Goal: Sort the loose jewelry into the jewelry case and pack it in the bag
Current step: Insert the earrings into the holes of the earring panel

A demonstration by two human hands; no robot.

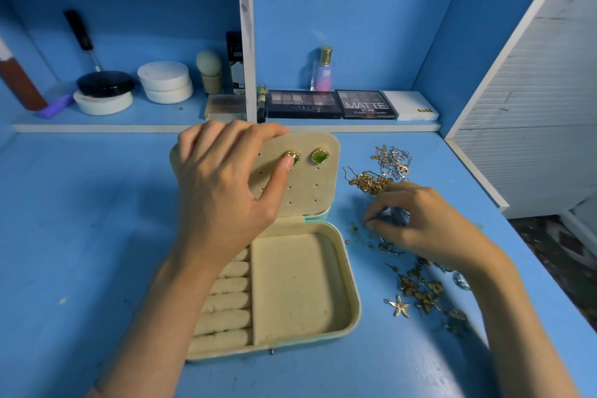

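Note:
An open beige jewelry case (352, 294) lies on the blue table, its lid (310, 191) standing up at the back. Two green gold-rimmed earrings (319, 157) are pinned in the lid's holes. My left hand (223, 191) grips the lid's top edge, thumb pressing on the left earring (296, 159). My right hand (420, 223) rests to the right of the case, fingertips pinched on a small piece in the loose jewelry; what it pinches is too small to tell. Gold and silver chains (384, 168) lie beyond it. Butterfly and starfish pieces (416, 294) lie nearer me.
Eyeshadow palettes (332, 103), a perfume bottle (323, 69) and powder jars (164, 81) sit on the low shelf behind the case. A white slatted panel (533, 113) bounds the table on the right. No bag is in view.

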